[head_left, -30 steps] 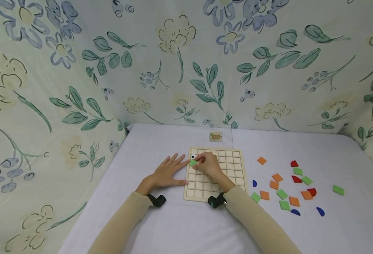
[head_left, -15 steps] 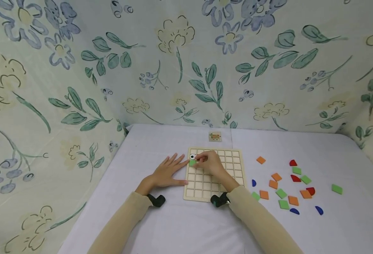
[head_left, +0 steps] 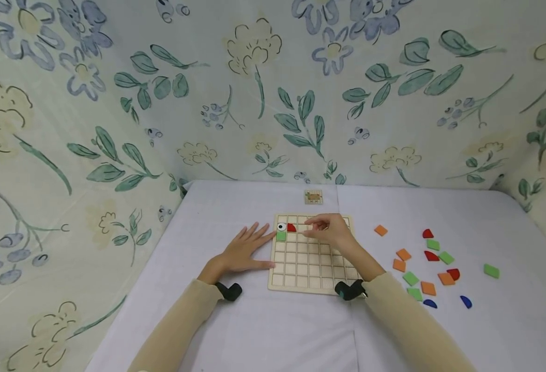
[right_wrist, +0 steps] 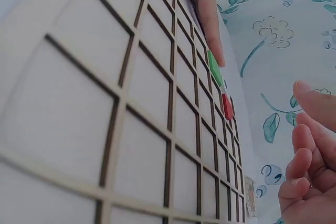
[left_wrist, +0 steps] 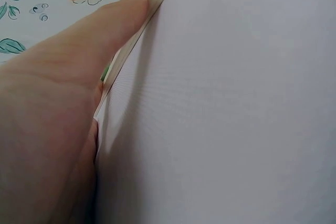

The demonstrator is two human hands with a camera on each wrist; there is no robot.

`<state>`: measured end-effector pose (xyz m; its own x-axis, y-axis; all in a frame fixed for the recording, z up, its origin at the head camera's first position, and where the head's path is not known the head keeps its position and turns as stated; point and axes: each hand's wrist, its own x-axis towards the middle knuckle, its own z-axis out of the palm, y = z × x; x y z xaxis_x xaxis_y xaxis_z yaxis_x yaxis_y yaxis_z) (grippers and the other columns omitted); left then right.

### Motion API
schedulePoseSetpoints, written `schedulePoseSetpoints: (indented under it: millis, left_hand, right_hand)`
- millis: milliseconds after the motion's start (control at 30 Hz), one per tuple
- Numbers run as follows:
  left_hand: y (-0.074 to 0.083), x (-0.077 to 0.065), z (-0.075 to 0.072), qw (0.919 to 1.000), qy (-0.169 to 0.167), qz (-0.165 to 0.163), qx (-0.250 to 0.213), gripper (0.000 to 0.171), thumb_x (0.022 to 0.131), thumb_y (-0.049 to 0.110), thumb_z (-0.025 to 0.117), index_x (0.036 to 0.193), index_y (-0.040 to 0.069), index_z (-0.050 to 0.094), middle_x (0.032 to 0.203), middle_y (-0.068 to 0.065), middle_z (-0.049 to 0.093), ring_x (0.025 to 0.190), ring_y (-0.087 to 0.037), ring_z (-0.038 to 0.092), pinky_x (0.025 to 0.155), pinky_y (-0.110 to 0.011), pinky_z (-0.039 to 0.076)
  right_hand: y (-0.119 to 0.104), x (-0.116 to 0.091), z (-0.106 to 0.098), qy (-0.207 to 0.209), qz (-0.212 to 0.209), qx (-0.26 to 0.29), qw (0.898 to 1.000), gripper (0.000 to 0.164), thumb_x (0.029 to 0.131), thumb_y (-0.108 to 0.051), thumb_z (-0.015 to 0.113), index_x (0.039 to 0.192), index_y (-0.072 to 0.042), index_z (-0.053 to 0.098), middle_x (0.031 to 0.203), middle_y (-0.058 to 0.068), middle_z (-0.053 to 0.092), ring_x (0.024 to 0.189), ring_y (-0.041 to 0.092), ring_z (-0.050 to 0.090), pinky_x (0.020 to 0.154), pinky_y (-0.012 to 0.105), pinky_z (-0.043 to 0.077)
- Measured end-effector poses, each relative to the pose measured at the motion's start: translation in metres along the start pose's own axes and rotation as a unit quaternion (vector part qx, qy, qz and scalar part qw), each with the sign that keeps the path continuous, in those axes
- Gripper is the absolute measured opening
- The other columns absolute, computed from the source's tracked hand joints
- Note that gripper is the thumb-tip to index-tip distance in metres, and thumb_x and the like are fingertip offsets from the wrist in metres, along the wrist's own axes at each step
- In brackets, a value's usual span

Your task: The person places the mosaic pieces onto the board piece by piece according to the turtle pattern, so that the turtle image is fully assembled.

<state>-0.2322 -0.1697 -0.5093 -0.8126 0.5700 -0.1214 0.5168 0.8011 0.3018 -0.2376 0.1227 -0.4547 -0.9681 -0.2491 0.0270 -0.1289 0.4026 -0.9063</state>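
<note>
1. Pressing flat, your left hand [head_left: 242, 253] spreads its fingers against the grid board [head_left: 315, 274] on the worktop [head_left: 263, 330].
2. Your right hand [head_left: 331, 231] hovers loosely curled (holding nothing) beside the red piece [head_left: 291, 227], which sits in the board's top row.

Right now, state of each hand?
Left hand: open, fingers flat on the table, touching the grid board edge.
Right hand: loosely curled above the board, holding nothing.
</note>
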Motion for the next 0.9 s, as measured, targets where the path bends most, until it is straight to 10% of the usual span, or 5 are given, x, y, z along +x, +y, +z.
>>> schedulePoseSetpoints:
  millis: [900]
  left_hand:
    - [-0.003, 0.000, 0.001, 0.9999, 0.003, 0.006, -0.014, 0.095, 0.085, 0.079, 0.051, 0.161, 0.036, 0.012, 0.167, 0.005, 0.001, 0.152, -0.023, -0.010, 0.120, -0.047, -0.007]
  right_hand:
    - [0.040, -0.109, -0.075, 0.028, 0.070, -0.086, 0.993, 0.036, 0.081, -0.017, 0.085, 0.110, 0.001, 0.074, 0.076, 0.004, 0.057, 0.073, 0.019, 0.052, 0.052, 0.022, 0.041]
